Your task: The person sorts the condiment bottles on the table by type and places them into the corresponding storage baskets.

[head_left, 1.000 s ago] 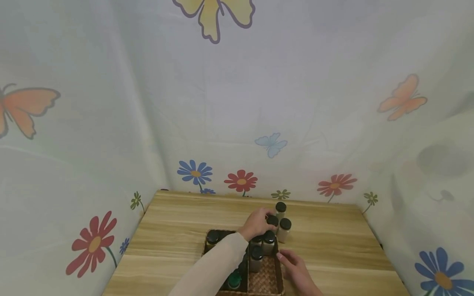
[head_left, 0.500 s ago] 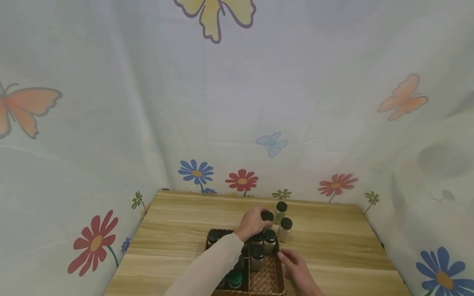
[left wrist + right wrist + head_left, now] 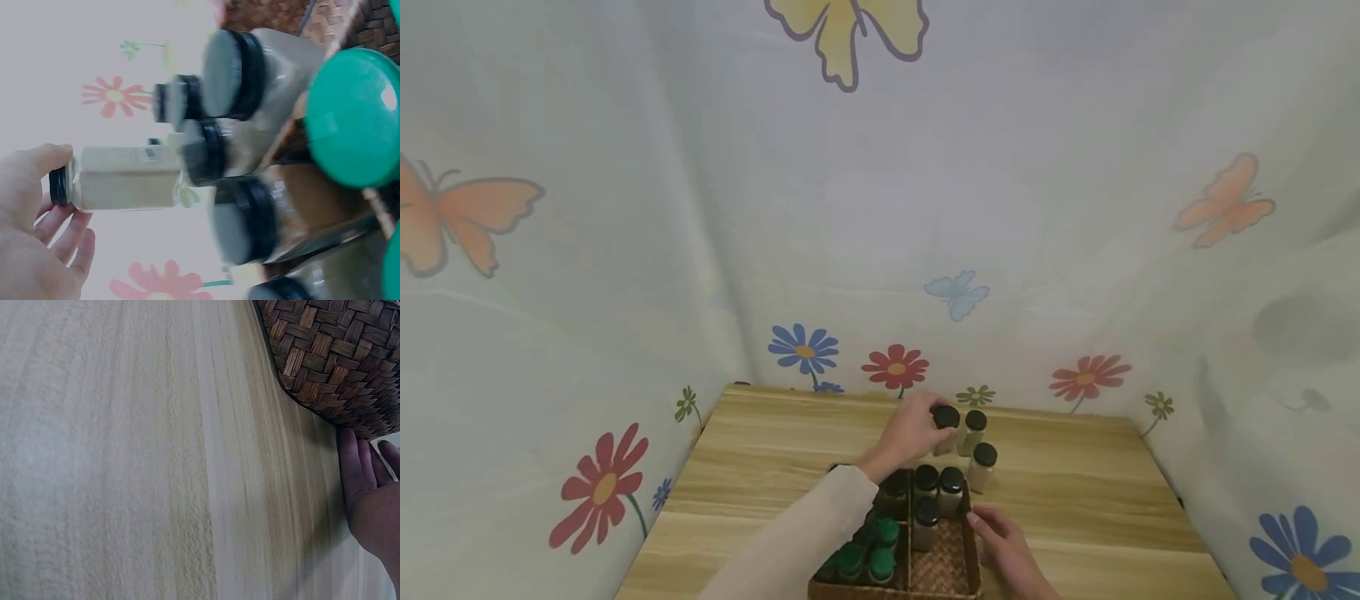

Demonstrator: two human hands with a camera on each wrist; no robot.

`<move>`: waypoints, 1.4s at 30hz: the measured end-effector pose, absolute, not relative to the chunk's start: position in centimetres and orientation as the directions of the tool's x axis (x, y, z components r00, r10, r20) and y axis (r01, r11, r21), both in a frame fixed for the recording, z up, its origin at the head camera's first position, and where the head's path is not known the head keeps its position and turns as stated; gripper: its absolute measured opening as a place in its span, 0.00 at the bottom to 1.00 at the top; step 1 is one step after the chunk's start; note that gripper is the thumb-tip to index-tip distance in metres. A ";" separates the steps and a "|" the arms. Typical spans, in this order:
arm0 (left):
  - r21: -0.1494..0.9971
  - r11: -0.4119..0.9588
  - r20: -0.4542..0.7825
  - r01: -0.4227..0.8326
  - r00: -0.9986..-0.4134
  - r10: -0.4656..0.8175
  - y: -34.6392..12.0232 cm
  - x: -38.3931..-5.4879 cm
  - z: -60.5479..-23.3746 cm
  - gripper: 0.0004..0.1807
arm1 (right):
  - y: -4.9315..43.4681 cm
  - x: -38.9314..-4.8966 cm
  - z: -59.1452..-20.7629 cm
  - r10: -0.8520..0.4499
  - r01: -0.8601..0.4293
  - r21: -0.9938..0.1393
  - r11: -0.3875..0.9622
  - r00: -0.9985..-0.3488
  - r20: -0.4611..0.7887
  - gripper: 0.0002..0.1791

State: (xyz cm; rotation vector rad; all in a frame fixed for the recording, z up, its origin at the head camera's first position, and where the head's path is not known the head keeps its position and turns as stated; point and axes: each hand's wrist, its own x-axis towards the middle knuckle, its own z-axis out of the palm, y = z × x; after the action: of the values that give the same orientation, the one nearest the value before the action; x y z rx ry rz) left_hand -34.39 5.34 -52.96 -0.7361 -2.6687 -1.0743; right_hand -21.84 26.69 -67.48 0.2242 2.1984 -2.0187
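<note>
My left hand (image 3: 910,432) reaches past the far side of a woven basket (image 3: 973,546). Thumb and fingers pinch the black lid of a clear spice jar (image 3: 128,178) with pale contents. Beyond the basket, this jar is beside another black-lidded jar (image 3: 975,433), with a third jar (image 3: 983,468) nearer. At the basket's right side, my right hand (image 3: 1011,552) has its fingers extended, fingertips against the woven wall. Black-lidded jars (image 3: 927,525) stand in the right compartment's far part, and green-lidded jars (image 3: 882,567) fill the near left one. My left sleeve hides part of the basket's left side.
Underneath is a wood-grain table (image 3: 1075,492). A pale cloth (image 3: 1075,208) printed with flowers and butterflies rises behind the table's far edge and along both sides. Basket dividers (image 3: 910,554) separate the compartments.
My left hand has carried the pinched jar away from the basket, toward the table's far edge, beside the far jar. More green lids show now. The right hand stays at the basket.
</note>
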 end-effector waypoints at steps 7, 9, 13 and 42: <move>0.591 0.583 0.350 0.558 -0.828 0.438 4.7 -32.3 -49.2 0.24 | 26.6 -21.6 -67.5 0.019 0.209 -0.975 0.076 -0.978 -0.208 0.33; 0.575 0.586 0.342 0.571 -0.818 0.462 4.5 -31.5 -48.2 0.24 | 26.6 -21.6 -67.5 0.013 0.208 -0.976 0.059 -0.978 -0.207 0.33; 0.532 0.581 0.323 0.616 -0.782 0.534 4.5 -29.7 -46.7 0.25 | 26.7 -21.7 -67.5 0.012 0.213 -0.976 0.045 -0.977 -0.213 0.35; 0.538 0.557 0.167 0.632 -0.728 0.664 5.0 -26.0 -52.1 0.20 | 27.2 -21.9 -67.3 -0.021 0.230 -0.968 0.103 -0.972 -0.234 0.32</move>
State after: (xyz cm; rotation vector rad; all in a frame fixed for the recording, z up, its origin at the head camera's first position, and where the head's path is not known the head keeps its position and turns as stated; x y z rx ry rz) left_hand -25.98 4.97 -52.11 -1.1751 -2.8209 -0.9393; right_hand -21.88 27.17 -67.25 0.2104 2.1841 -1.9754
